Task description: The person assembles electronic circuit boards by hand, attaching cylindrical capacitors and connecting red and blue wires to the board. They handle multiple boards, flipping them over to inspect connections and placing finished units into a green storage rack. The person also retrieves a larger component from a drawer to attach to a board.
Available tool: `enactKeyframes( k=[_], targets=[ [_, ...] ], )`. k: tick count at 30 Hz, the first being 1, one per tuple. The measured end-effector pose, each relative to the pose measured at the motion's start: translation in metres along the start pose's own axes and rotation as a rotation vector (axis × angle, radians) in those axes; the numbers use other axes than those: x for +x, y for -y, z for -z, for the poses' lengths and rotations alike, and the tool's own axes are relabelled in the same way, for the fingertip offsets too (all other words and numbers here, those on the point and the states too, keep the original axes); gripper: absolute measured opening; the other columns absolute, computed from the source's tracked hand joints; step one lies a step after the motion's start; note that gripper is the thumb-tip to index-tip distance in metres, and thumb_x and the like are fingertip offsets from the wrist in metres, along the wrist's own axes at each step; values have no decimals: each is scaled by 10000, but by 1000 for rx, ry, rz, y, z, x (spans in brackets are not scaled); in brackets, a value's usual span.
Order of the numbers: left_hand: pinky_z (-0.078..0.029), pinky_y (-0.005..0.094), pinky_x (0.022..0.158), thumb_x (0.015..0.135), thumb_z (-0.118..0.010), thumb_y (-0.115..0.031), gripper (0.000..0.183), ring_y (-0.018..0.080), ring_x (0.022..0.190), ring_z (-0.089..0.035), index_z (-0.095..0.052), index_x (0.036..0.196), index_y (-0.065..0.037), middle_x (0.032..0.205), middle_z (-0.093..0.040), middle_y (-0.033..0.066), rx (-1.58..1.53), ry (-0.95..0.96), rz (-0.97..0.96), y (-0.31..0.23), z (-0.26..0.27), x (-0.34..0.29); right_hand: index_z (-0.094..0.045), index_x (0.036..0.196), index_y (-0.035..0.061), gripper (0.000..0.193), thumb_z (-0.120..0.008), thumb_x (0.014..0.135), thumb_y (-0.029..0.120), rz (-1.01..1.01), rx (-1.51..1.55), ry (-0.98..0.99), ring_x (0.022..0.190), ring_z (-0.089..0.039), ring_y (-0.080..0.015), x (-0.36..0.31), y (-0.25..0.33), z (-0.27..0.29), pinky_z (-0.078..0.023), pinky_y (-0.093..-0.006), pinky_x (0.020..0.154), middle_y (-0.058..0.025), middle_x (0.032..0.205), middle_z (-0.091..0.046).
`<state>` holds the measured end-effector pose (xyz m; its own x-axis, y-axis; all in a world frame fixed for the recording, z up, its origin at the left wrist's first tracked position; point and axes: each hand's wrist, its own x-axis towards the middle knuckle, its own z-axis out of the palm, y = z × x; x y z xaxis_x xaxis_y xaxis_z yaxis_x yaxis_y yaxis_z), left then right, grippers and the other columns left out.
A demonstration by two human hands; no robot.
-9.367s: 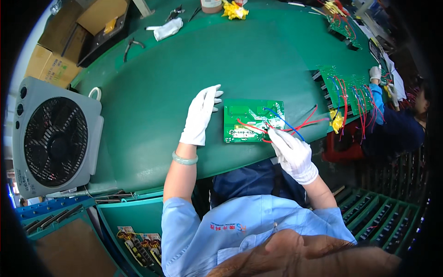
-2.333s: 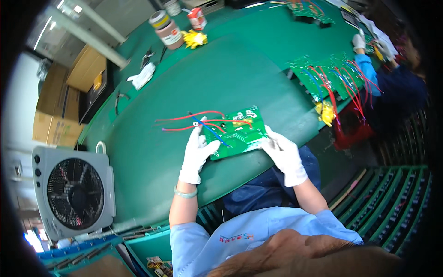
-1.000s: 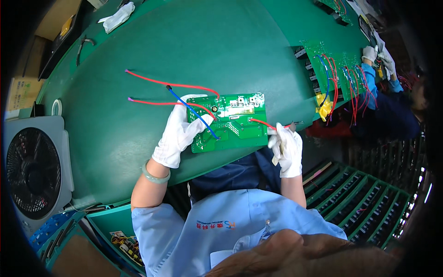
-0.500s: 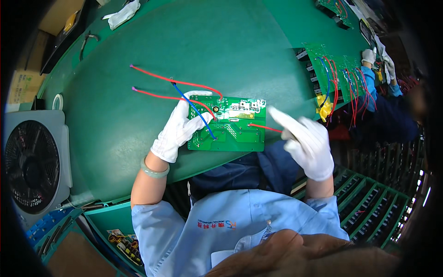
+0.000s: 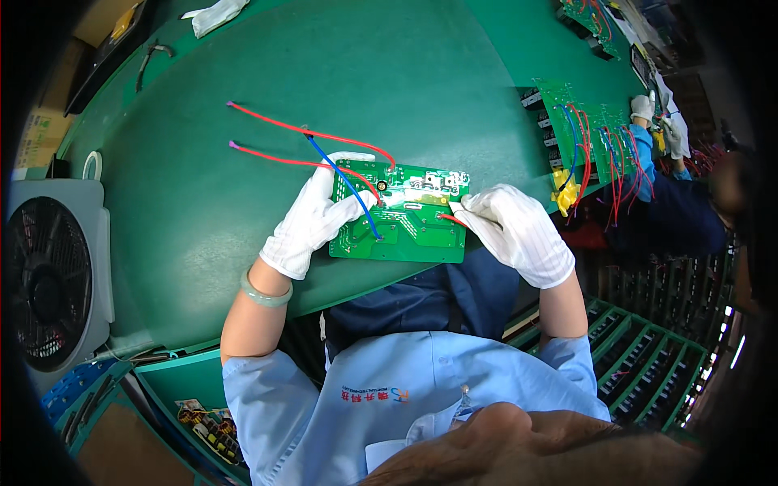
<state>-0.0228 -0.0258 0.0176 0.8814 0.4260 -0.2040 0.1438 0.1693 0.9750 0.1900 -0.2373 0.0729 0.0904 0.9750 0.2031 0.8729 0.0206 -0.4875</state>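
Between the left grip (image 5: 320, 219) and right grip (image 5: 515, 227) sits the circuit board (image 5: 429, 243), over the desk (image 5: 194, 194)'s near edge; left of the left grip, the fan (image 5: 49, 275); beyond the right grip, other boards (image 5: 555, 93).

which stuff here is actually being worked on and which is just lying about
Being worked on:
green circuit board, held in the left hand
red wires, one running to the right hand
blue wire

Apparently just lying about:
white cloth
grey fan
yellow bundle
cardboard box

Free room beyond circuit board (image 5: 429, 232), except red wires (image 5: 267, 118) leftward
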Motion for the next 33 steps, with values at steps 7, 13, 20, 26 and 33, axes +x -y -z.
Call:
enactKeyframes(
  k=[7,13,20,26,33],
  targets=[
    [-485,249,717,913,-688,-162,468,68,846,-552,-511,1327,-37,1077,-642,51,36,11,21,-2,1,1,-607,933,37,167,-717,887,155,8,-31,71,756,-630,-319,-5,3,3,-500,-401,640,-126,853,-648],
    [-494,262,739,916,-684,-167,463,90,856,-558,-511,1325,-36,1097,-632,66,36,-2,25,0,1,1,-605,931,35,164,-716,884,146,15,-10,56,762,-636,-313,-6,2,2,-506,-395,651,-118,858,-652],
    [-502,279,759,920,-664,-146,497,105,880,-569,-464,1360,-28,1120,-618,84,26,53,1,-3,0,-1,-604,932,38,172,-720,882,155,-8,1,55,749,-639,-318,-2,-3,-7,-506,-404,645,-125,838,-643],
    [-501,289,784,929,-639,-106,476,109,882,-568,-462,1364,-29,1108,-615,84,51,18,-41,4,-3,-3,-602,945,33,187,-718,887,168,-49,55,111,774,-654,-330,-6,-1,0,-519,-407,664,-137,864,-669],
    [-500,285,769,932,-634,-104,472,113,866,-566,-463,1368,-48,1079,-621,85,83,10,-89,9,-2,-1,-593,945,21,182,-716,887,142,-49,62,118,774,-663,-327,-12,2,3,-531,-400,673,-134,886,-684]
  ],
)
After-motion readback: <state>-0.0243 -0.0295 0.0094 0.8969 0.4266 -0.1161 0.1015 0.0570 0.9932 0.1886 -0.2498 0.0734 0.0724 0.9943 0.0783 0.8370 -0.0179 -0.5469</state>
